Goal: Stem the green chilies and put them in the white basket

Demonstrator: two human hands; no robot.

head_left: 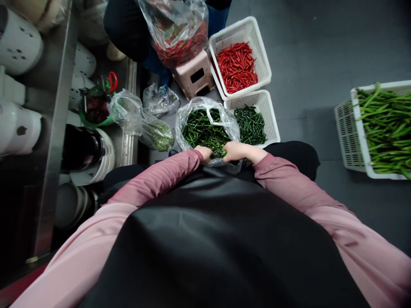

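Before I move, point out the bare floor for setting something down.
Grey floor lies bare between the red-chilli basket and far-right basket. It's crowded around the left hand and right hand: open bag, green-chilli basket, stool beyond.

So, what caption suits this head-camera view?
Left hand and right hand over a plastic bag of green chillies, a basket of red chillies beyond.

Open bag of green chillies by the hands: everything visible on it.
The bag looks like thin, clear, crinkled plastic, its mouth spread wide and facing up. Dark green chillies show inside, with finer, lighter pieces towards the near side. A whitish strip crosses them, perhaps a handle. The left hand and right hand are at its near edge. Its base is hidden.
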